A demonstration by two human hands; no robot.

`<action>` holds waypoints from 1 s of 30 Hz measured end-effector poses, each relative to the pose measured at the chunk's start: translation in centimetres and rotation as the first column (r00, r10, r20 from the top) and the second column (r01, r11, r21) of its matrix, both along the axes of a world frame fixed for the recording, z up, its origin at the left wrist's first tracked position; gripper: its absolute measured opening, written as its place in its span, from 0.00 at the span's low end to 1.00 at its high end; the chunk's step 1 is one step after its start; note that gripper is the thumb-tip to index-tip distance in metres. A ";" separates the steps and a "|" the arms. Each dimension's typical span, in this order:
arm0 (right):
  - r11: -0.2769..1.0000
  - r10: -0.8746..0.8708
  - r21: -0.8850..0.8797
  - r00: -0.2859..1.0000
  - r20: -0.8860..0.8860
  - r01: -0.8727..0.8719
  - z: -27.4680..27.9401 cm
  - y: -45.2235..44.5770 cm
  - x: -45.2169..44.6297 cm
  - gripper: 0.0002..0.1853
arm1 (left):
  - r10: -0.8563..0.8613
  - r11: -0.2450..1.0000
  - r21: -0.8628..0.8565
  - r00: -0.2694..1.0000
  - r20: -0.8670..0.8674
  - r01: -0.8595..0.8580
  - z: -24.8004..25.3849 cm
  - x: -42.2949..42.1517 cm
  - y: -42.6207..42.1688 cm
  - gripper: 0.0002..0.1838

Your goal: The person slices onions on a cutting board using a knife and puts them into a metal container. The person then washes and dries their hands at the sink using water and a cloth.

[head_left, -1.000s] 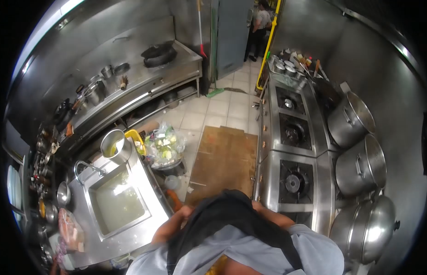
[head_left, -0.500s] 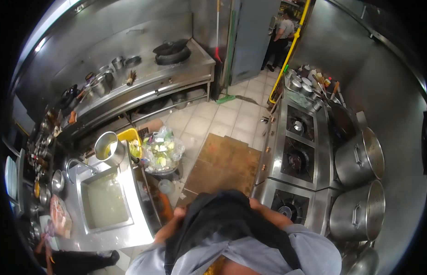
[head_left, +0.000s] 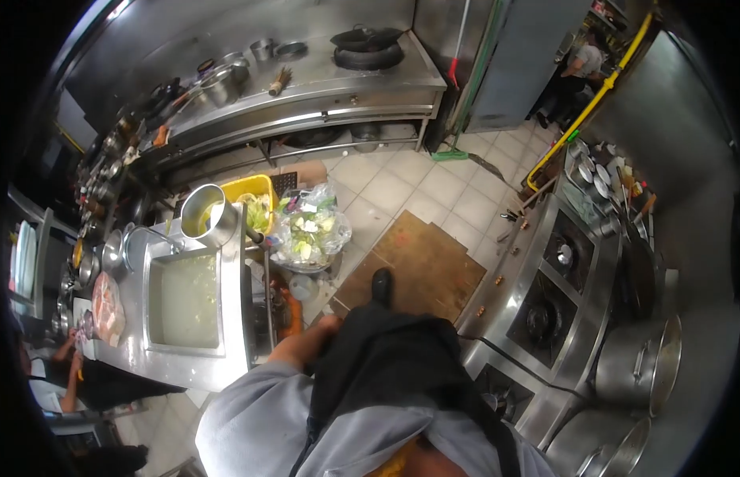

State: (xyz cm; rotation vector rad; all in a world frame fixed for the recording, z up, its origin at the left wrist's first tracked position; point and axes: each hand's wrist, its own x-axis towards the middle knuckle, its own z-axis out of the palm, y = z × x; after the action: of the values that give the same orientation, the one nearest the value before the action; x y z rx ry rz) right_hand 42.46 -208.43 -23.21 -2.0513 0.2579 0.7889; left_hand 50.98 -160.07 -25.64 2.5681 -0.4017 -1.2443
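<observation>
At the left edge of the black apron (head_left: 386, 350) is my left hand (head_left: 329, 324), low at my side; its fingers are too small and partly hidden to read. My right hand does not show; the apron and sleeve cover that side. Left of me the steel sink (head_left: 185, 302) holds cloudy water, and a steel pot (head_left: 209, 216) with something yellow inside stands at the counter's far corner. Beyond my left hand sits a bin lined with a clear bag of vegetable scraps (head_left: 306, 238). One dark shoe (head_left: 382, 286) shows on the brown floor board (head_left: 422, 262).
Gas burners (head_left: 537, 314) and large pots (head_left: 636, 362) line the right side. A yellow basket (head_left: 255, 191) stands behind the sink. A wok (head_left: 368, 56) rests on the back counter. One person (head_left: 581, 67) is in the doorway, another (head_left: 52, 381) at lower left.
The view has swung left, so the stove sits farther right and the person at lower left shows more. A dark shoe has come into view on the board. My right hand has gone from sight.
</observation>
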 end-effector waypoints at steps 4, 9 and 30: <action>0.998 -0.054 -0.025 0.996 -0.066 0.052 2.0 0.3 6.5 0.16 | 0.008 0.999 0.043 0.999 -0.042 -0.006 -1.9 5.4 -1.4 0.21; 0.994 -0.102 -0.054 0.988 -0.112 0.097 4.7 -0.9 14.4 0.15 | -0.229 0.963 0.113 0.965 -0.127 0.244 3.7 16.6 -5.2 0.18; 0.997 0.066 -0.047 0.996 -0.062 -0.069 1.8 -3.1 35.3 0.15 | 0.446 0.884 -0.191 0.893 0.063 -0.427 0.5 32.1 -1.7 0.16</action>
State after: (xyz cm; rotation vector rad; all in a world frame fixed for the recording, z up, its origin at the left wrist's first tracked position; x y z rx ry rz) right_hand 77.76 -211.51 -21.40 -2.0933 0.2451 0.8946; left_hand 83.09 -161.81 -25.17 2.3961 0.0565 -0.8728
